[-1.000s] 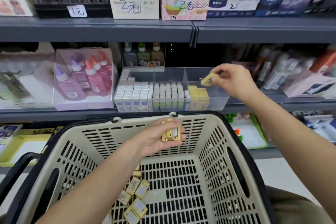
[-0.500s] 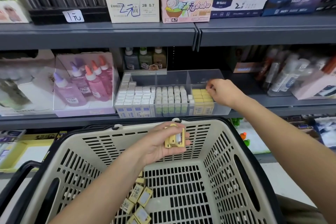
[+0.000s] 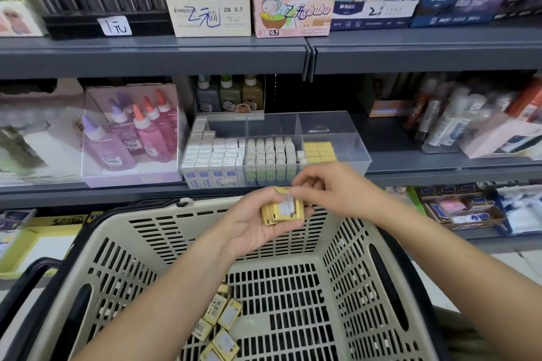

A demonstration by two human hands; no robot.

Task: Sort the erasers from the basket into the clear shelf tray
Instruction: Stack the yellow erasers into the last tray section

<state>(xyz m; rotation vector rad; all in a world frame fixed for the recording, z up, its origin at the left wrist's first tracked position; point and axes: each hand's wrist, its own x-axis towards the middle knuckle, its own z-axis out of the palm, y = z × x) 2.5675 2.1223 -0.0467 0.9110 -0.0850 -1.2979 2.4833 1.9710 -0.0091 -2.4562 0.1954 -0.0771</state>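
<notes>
Left hand [image 3: 249, 226]: cupping a stack of yellow erasers [image 3: 281, 209] above the basket's [image 3: 346, 243] far rim, fingers curling round it.
Right hand [image 3: 337, 193]: fingertips pinching the stack's top edge from the right.
Clear tray [image 3: 352, 141]: sitting just beyond the basket.
Loose erasers [image 3: 220, 319]: lying on the basket floor.

"2B 0.7" printed on white cardboard box [image 3: 208, 17], top shelf. "2B 0.7" also printed on pink rabbit box [image 3: 293, 13], lower left corner. "M&G" seen on blue-white box [image 3: 374, 14]. Smaller labels blurred, unreadable.
</notes>
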